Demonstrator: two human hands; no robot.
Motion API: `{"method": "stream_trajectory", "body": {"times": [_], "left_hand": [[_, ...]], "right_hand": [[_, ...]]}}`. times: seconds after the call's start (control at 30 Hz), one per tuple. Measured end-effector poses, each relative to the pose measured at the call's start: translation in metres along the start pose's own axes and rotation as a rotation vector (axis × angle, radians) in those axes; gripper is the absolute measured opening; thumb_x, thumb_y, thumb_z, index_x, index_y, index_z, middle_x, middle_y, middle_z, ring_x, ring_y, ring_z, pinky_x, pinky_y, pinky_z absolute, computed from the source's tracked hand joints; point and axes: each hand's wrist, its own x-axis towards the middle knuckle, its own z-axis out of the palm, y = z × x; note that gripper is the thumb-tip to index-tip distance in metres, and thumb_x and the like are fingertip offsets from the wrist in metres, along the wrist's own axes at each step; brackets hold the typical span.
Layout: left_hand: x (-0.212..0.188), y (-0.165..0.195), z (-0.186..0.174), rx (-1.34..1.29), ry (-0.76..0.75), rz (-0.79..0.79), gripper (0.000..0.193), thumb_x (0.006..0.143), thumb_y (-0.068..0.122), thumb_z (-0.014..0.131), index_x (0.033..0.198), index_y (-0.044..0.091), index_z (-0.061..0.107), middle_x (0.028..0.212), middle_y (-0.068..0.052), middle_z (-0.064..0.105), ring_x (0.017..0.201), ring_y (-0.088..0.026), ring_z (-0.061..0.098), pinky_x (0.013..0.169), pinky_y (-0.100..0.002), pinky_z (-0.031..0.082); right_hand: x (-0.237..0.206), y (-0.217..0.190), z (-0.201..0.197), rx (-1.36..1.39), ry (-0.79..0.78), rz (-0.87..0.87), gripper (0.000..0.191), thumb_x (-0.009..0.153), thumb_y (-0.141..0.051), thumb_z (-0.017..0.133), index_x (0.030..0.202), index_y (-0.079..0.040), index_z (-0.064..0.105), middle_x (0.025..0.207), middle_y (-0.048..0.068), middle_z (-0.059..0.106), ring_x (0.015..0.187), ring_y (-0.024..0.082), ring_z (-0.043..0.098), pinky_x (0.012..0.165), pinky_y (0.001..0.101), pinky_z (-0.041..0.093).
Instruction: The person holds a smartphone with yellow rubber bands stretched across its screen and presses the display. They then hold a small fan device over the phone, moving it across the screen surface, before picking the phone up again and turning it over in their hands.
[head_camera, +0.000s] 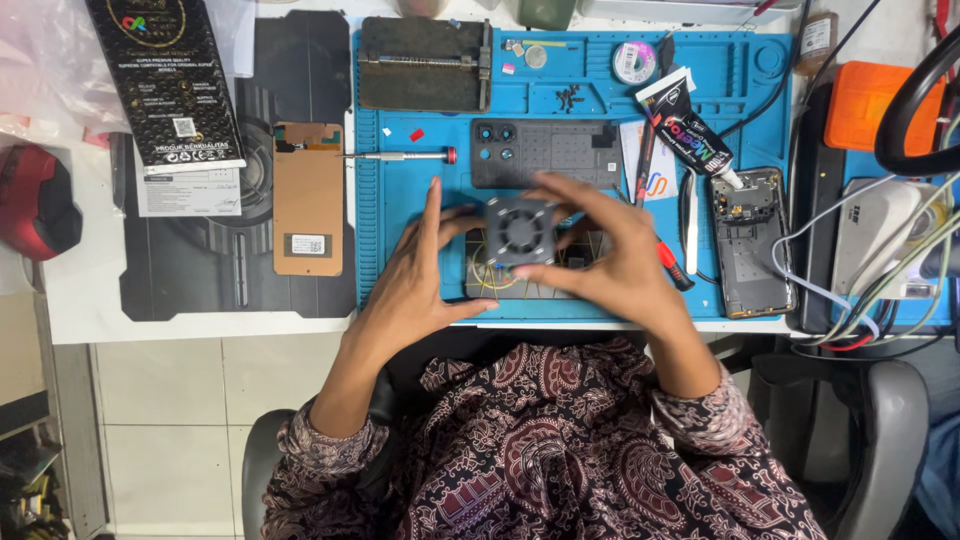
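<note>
hands: left (415, 285), right (610, 250) both gripping small grey fan (520, 232) | above blue mat (400, 215)

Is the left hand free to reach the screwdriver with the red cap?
Probably not yet: the left hand is holding the small grey fan together with the right hand. The path to the screwdriver looks unobstructed.

A screwdriver (400, 156) and glue tube (692, 135) lie on the blue mat (400, 230).

Your right hand (610, 255) hides the fan's (520, 231) right edge and most of the board (500, 275) beneath. Black screws (569, 97) too small to count. Headset (915, 100) cut off at the right edge.
</note>
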Motion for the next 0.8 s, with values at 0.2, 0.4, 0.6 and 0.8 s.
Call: {"method": "stream_trajectory", "body": {"times": [0.2, 0.4, 0.6, 0.8], "left_hand": [[0.001, 0.003, -0.003, -0.004, 0.016, 0.072, 0.142, 0.074, 0.032, 0.094, 0.16, 0.002, -0.015, 0.145, -0.014, 0.06, 0.144, -0.032, 0.049, 0.124, -0.048, 0.034], [0.002, 0.007, -0.005, -0.009, 0.014, 0.07, 0.141, 0.075, 0.03, 0.094, 0.16, 0.003, -0.014, 0.145, -0.013, 0.06, 0.144, -0.032, 0.049, 0.124, -0.048, 0.035], [0.002, 0.008, -0.006, -0.008, 0.009, 0.055, 0.141, 0.073, 0.029, 0.095, 0.16, 0.003, -0.013, 0.145, -0.013, 0.06, 0.144, -0.032, 0.049, 0.123, -0.048, 0.035], [0.001, 0.006, -0.003, -0.019, 0.032, 0.074, 0.143, 0.07, 0.026, 0.096, 0.161, 0.003, -0.012, 0.144, -0.013, 0.06, 0.144, -0.032, 0.049, 0.124, -0.048, 0.035]], "right_hand": [[-0.02, 0.015, -0.043, -0.032, 0.095, 0.046, 0.088, 0.07, -0.014, 0.095, 0.148, -0.006, 0.054, 0.13, 0.013, 0.072, 0.114, 0.019, 0.072, 0.084, 0.03, 0.063], [-0.053, 0.019, -0.068, -0.01, 0.099, 0.161, 0.092, 0.065, -0.008, 0.095, 0.148, -0.005, 0.055, 0.128, 0.014, 0.072, 0.109, 0.016, 0.071, 0.085, 0.0292, 0.059], [-0.057, 0.012, -0.056, -0.016, -0.092, 0.133, 0.093, 0.06, -0.018, 0.096, 0.144, -0.005, 0.058, 0.124, 0.009, 0.074, 0.095, 0.013, 0.073, 0.08, 0.0268, 0.06], [-0.031, 0.001, -0.002, 0.119, -0.162, 0.045, 0.088, 0.066, -0.022, 0.096, 0.143, -0.007, 0.058, 0.13, 0.01, 0.072, 0.098, 0.014, 0.072, 0.079, 0.0264, 0.062]]}}
